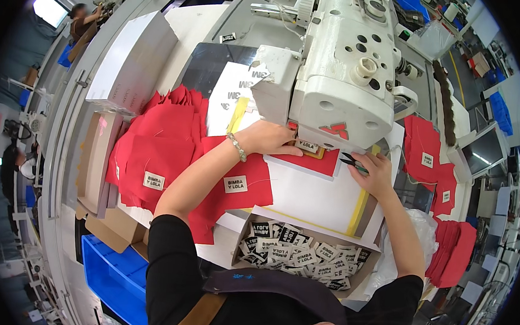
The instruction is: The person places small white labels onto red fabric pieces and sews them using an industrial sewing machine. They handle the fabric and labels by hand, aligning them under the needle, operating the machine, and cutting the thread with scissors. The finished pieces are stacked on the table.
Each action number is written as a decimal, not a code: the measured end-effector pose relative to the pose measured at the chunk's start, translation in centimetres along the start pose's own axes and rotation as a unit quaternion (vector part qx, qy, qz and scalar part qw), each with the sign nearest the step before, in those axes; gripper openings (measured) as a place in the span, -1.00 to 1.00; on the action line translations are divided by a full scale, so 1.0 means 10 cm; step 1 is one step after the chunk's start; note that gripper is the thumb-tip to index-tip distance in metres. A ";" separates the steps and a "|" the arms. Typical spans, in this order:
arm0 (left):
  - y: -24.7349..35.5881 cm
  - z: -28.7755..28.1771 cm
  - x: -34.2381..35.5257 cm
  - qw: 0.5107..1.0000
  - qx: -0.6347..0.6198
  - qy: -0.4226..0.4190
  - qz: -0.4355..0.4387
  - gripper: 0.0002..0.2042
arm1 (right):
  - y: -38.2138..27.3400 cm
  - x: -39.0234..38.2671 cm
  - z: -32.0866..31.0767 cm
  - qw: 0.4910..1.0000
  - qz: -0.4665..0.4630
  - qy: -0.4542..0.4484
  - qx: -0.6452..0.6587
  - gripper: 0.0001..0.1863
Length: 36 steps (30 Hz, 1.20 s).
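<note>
My left hand (273,139) rests at the front of a white sewing machine (345,90), fingers extended onto a red fabric piece (316,165) and beside a printed white label (307,146) under the machine's head; some fingertips are partly hidden. My right hand (371,169) grips dark thread snips (355,165), blades pointing left near that fabric's right edge. A white work board (311,195) with yellow tape lies beneath. Piled red pieces (153,162), some bearing white labels, are left of my hands. Below, an open box (299,254) holds several loose black and white labels.
More red pieces (421,148) lie right, by a plastic bag (402,254). A long white box (129,59), cardboard trays (96,164) and a blue bin (116,273) line the left. Another person (81,23) works at upper left; someone partly visible (18,165) is at far left.
</note>
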State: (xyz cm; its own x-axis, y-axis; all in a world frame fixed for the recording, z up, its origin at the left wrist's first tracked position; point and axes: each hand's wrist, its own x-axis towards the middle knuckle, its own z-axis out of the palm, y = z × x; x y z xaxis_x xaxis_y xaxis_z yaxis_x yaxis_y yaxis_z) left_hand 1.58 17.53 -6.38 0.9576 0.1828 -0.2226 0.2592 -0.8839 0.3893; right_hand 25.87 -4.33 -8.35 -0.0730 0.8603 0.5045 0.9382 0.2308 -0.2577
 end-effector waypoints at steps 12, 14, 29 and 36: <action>-0.06 0.08 0.13 0.998 -0.044 -0.035 0.003 -0.39 | -0.01 -0.01 -0.02 1.000 -0.001 0.005 0.006 -0.70; -0.06 0.07 0.10 0.999 -0.041 -0.025 0.001 -0.39 | -0.01 -0.01 -0.02 1.000 0.000 0.004 0.004 -0.69; -0.22 0.26 0.12 0.998 -0.060 0.002 0.014 -0.48 | -0.02 0.01 -0.02 1.000 -0.007 0.007 0.004 -0.69; -0.22 0.26 0.16 0.998 -0.048 -0.003 0.036 -0.49 | -0.02 0.03 -0.03 1.000 -0.010 0.012 0.004 -0.69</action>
State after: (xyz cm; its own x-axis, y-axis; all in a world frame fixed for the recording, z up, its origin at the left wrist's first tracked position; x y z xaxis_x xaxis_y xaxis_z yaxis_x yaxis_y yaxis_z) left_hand 2.21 18.62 -9.87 0.9733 0.1176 -0.1969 0.2013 -0.8495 0.4877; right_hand 25.73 -4.25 -7.89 -0.0840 0.8439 0.5300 0.9337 0.2524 -0.2539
